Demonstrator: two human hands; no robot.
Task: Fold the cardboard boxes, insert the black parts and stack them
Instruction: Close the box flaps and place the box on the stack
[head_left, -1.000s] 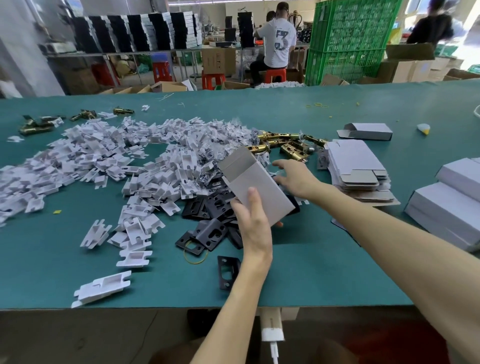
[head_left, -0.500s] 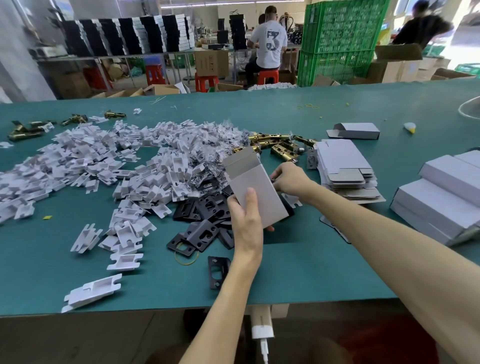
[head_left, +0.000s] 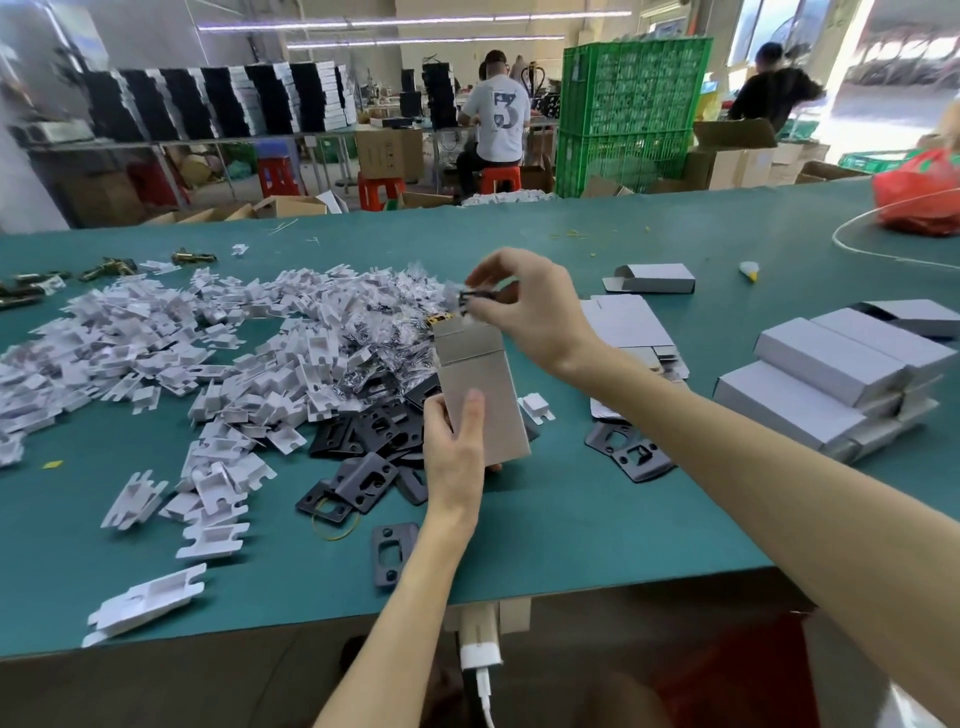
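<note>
This is a packing workshop on a factory floor. A long green-topped bench (head_left: 597, 519) carries loose heaps of white plastic inserts (head_left: 156, 338) and black plates (head_left: 363, 480) beside stacked white boxes (head_left: 826, 364). Behind it stand 2 green crates (head_left: 628, 114) (mesh-sided, stacked), brown cartons (head_left: 389, 153), red stools (head_left: 382, 192) and a seated worker (head_left: 496, 124) at another table.

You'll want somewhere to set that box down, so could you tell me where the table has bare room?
Bare table lies along the near edge, between the lone black plate and the stacked white boxes, and in the far strip beyond the white inserts. The middle left is crowded with inserts and black plates.
</note>
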